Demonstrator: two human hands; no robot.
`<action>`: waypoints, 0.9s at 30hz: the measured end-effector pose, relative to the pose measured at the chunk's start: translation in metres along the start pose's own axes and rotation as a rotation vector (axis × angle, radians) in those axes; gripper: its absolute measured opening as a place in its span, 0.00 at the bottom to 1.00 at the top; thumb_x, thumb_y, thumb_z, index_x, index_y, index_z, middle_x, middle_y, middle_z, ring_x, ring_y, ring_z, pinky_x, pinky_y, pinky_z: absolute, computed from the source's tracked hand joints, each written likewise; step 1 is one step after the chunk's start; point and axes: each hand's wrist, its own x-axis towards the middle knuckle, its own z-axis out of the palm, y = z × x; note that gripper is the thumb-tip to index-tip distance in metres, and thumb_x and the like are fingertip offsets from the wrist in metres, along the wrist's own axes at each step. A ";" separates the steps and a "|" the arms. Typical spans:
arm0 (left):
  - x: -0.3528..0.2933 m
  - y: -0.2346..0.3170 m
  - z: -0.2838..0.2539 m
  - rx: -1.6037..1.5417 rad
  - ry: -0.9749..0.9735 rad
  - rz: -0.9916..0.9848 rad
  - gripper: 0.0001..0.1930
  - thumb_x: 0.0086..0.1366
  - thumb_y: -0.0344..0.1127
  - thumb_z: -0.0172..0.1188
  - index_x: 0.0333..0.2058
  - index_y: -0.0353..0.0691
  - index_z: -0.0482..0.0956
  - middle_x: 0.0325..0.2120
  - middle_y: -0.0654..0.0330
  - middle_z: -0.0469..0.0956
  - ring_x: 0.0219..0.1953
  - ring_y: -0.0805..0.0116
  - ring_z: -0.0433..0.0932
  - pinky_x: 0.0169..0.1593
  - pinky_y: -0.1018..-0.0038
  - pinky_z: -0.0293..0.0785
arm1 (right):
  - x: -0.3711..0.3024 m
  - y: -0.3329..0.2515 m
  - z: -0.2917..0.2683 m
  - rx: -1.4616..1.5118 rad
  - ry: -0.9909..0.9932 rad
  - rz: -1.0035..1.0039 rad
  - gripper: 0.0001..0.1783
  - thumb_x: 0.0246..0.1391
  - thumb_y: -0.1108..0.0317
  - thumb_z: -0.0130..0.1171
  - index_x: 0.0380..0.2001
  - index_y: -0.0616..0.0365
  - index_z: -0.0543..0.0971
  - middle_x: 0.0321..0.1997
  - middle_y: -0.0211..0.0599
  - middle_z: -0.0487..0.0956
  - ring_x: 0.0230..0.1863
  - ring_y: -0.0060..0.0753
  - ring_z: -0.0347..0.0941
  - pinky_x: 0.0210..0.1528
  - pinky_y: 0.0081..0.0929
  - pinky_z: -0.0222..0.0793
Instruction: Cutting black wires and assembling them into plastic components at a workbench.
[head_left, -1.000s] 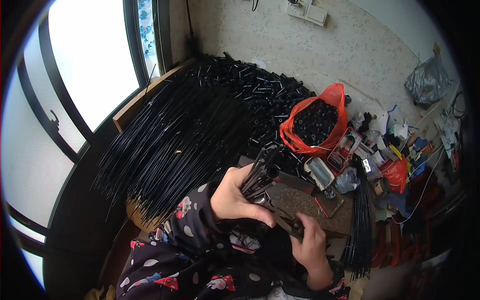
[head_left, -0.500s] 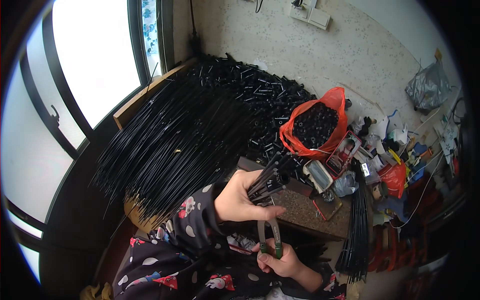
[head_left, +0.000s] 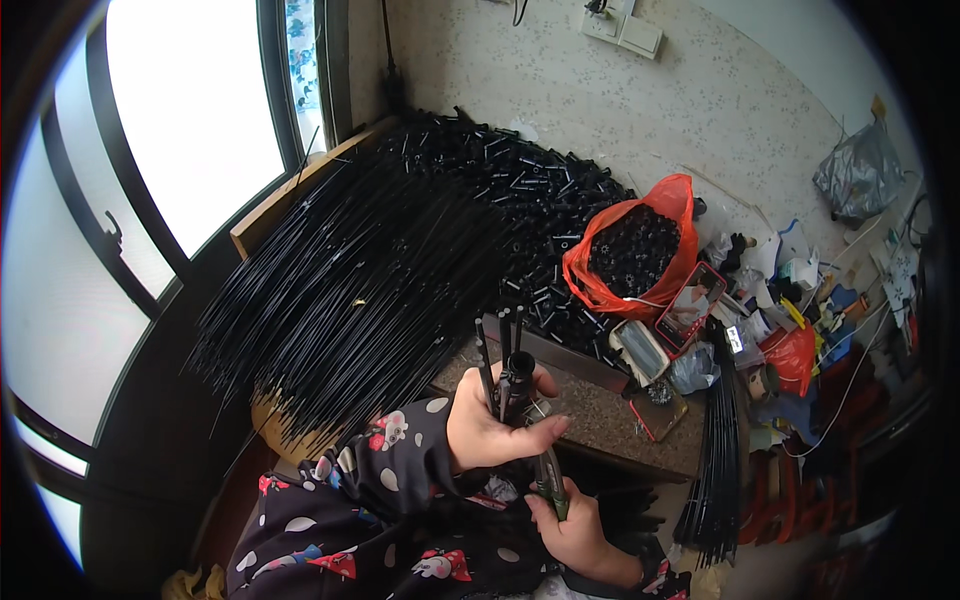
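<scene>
My left hand [head_left: 485, 425] is closed around a few thin black rods [head_left: 481, 345] that stick up past the fingers. A black hollow tube fitting [head_left: 519, 366] rises among them, its open end facing up. Below it, my right hand [head_left: 575, 535] grips the green-handled pliers [head_left: 549, 482], whose handles are squeezed together. The pliers' jaws meet the underside of the bundle near my left thumb; what they bite on is hidden. Beyond both hands lies the speckled table top [head_left: 590, 405].
Long black rods [head_left: 340, 280] form a wide heap at left, beside short black tubes [head_left: 500, 165] piled along the wall. A red plastic bag [head_left: 575, 275] holds small black parts. Phones [head_left: 690, 305] and clutter lie right of it. Another rod bundle [head_left: 708, 470] hangs over the table's right edge.
The bundle in my left hand has turned from leaning right to pointing away, and the hand has shifted slightly downward. The pliers' handles have gone from spread to squeezed together, with the jaws at the bundle.
</scene>
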 end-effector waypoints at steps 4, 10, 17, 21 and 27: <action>0.007 -0.002 -0.004 -0.267 -0.015 0.029 0.21 0.51 0.31 0.66 0.42 0.35 0.68 0.27 0.65 0.73 0.31 0.81 0.71 0.35 0.83 0.67 | 0.010 -0.002 -0.030 0.073 -0.145 0.076 0.14 0.49 0.76 0.56 0.41 0.60 0.69 0.21 0.30 0.73 0.19 0.16 0.67 0.23 0.15 0.64; 0.007 -0.016 -0.032 -0.396 -0.262 0.101 0.10 0.54 0.28 0.62 0.32 0.35 0.70 0.25 0.64 0.71 0.25 0.79 0.69 0.30 0.82 0.65 | 0.010 -0.002 -0.055 0.729 -0.068 0.087 0.17 0.41 0.78 0.58 0.37 0.63 0.68 0.45 0.43 0.67 0.43 0.29 0.67 0.35 0.22 0.65; -0.004 -0.021 -0.023 -0.370 -0.145 -0.046 0.23 0.46 0.49 0.69 0.28 0.37 0.70 0.20 0.69 0.68 0.24 0.80 0.66 0.28 0.82 0.61 | 0.022 -0.031 -0.074 -0.796 0.139 -0.614 0.12 0.26 0.70 0.63 0.22 0.53 0.76 0.44 0.28 0.71 0.50 0.48 0.60 0.55 0.48 0.47; -0.007 -0.026 -0.018 -0.315 -0.014 0.014 0.21 0.50 0.49 0.66 0.27 0.38 0.69 0.22 0.69 0.67 0.24 0.80 0.63 0.29 0.82 0.60 | 0.026 -0.046 -0.082 -1.176 0.249 -0.782 0.09 0.30 0.66 0.61 0.21 0.52 0.77 0.43 0.22 0.71 0.53 0.44 0.59 0.57 0.49 0.43; -0.001 -0.015 -0.017 -0.161 0.037 -0.023 0.32 0.45 0.62 0.63 0.26 0.34 0.66 0.19 0.66 0.65 0.18 0.80 0.66 0.24 0.83 0.66 | 0.021 -0.050 -0.091 -1.252 0.247 -0.897 0.14 0.31 0.75 0.61 0.29 0.56 0.81 0.44 0.21 0.71 0.49 0.41 0.64 0.47 0.38 0.59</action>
